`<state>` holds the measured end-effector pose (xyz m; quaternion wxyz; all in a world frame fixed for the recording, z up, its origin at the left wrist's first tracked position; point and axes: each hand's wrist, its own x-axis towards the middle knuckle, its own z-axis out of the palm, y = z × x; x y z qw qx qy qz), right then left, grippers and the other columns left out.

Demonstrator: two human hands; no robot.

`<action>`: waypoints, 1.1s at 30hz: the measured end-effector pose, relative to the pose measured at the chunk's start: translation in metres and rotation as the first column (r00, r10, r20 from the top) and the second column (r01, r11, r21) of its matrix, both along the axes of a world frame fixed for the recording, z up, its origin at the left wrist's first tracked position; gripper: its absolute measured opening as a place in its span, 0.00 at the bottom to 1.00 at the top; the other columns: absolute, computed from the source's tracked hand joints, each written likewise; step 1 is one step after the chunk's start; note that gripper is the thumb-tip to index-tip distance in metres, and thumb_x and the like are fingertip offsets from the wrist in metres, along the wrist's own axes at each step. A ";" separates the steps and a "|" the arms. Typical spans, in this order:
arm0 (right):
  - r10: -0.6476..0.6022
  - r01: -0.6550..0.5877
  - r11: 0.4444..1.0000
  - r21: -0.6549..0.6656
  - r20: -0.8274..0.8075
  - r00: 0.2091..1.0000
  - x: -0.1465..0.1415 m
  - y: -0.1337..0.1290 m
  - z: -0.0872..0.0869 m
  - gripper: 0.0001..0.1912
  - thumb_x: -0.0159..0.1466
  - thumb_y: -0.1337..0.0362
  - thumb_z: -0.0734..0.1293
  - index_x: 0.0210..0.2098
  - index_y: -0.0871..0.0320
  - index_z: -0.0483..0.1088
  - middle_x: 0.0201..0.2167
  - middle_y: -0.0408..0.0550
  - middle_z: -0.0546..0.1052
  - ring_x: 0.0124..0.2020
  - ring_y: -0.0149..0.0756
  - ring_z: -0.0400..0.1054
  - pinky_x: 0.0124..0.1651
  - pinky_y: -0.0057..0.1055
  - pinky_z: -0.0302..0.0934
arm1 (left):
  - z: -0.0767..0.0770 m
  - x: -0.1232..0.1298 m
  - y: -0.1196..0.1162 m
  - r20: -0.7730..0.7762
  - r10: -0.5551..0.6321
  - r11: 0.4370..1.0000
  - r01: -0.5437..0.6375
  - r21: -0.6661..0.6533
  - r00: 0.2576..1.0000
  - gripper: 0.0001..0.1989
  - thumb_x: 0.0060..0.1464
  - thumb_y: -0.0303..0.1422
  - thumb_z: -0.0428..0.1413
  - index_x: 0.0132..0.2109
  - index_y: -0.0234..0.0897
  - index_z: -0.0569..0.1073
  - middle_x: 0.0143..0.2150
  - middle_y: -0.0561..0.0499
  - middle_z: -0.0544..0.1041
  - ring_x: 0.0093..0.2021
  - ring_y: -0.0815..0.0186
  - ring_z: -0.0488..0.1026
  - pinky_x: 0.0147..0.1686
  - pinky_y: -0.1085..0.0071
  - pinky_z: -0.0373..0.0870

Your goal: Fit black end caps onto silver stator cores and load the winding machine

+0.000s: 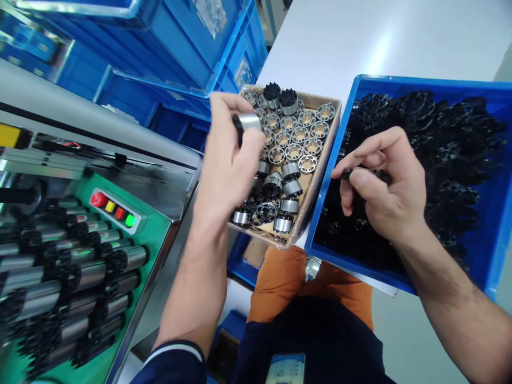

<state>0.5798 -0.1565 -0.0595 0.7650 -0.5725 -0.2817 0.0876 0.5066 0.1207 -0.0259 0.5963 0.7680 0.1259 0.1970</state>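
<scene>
No writing can be read anywhere. At the left of the frame a green machine table (156, 234) holds rows of metal rollers (80, 277). At the right, a blue bin (498, 213) is full of black plastic rings (452, 154). Between them sits a cardboard box (316, 181) of small metal rings (294, 133). The right hand (390, 186) pinches a black ring (380, 175) inside the bin. The left hand (230, 157), raised over the box, grips a shiny metal ring (248, 122).

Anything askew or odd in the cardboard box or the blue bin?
Cardboard box: far rows of metal rings sit upright and orderly; the near ones lie tipped and jumbled, some already with black parts. No visible damage or spill. Left hand holds a metal ring; right hand pinches a black part over the blue bin.
</scene>
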 end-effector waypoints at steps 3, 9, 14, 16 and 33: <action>-0.015 0.017 0.999 0.037 -0.069 0.997 0.002 0.002 0.002 0.10 0.79 0.58 0.85 0.44 0.48 0.82 0.40 0.39 0.93 0.14 0.24 0.68 0.14 0.29 0.58 | -0.011 0.035 0.067 -0.081 0.192 0.921 -0.151 0.358 0.978 0.23 0.67 0.50 0.80 0.49 0.47 0.76 0.41 0.50 0.72 0.57 0.50 0.75 0.71 0.47 0.73; -0.044 0.035 0.986 -0.163 -0.050 0.998 0.009 -0.002 0.012 0.19 0.64 0.52 0.96 0.40 0.51 0.88 0.31 0.39 0.86 0.20 0.30 0.76 0.19 0.29 0.67 | -0.029 0.066 0.125 -0.338 0.062 0.918 0.079 0.388 0.939 0.23 0.42 0.34 0.86 0.34 0.48 0.79 0.29 0.53 0.65 0.60 0.45 0.78 0.66 0.53 0.80; 0.067 -0.095 0.986 -0.139 -0.197 0.978 0.004 -0.007 0.019 0.17 0.71 0.51 0.91 0.53 0.48 0.91 0.31 0.40 0.86 0.25 0.33 0.81 0.25 0.29 0.75 | -0.001 0.048 0.073 -0.137 0.084 0.981 -0.057 0.186 0.987 0.10 0.64 0.32 0.79 0.46 0.44 0.85 0.40 0.52 0.72 0.48 0.60 0.66 0.59 0.61 0.81; 0.150 -0.169 0.984 -0.061 -0.237 0.960 0.000 -0.007 0.020 0.17 0.75 0.51 0.88 0.59 0.47 0.91 0.39 0.43 0.90 0.30 0.35 0.86 0.25 0.28 0.77 | 0.015 0.034 0.044 -0.132 -0.051 0.998 0.045 -0.047 0.990 0.09 0.66 0.32 0.76 0.46 0.46 0.83 0.41 0.51 0.76 0.41 0.62 0.65 0.44 0.62 0.80; 0.109 -0.112 0.990 -0.081 -0.046 0.993 0.001 -0.007 0.016 0.30 0.63 0.60 0.96 0.60 0.44 0.88 0.40 0.37 0.92 0.34 0.36 0.85 0.34 0.32 0.80 | 0.006 -0.029 -0.107 0.044 -0.078 0.886 0.089 -0.455 0.996 0.35 0.85 0.71 0.53 0.51 0.44 0.82 0.34 0.52 0.72 0.27 0.66 0.70 0.25 0.68 0.71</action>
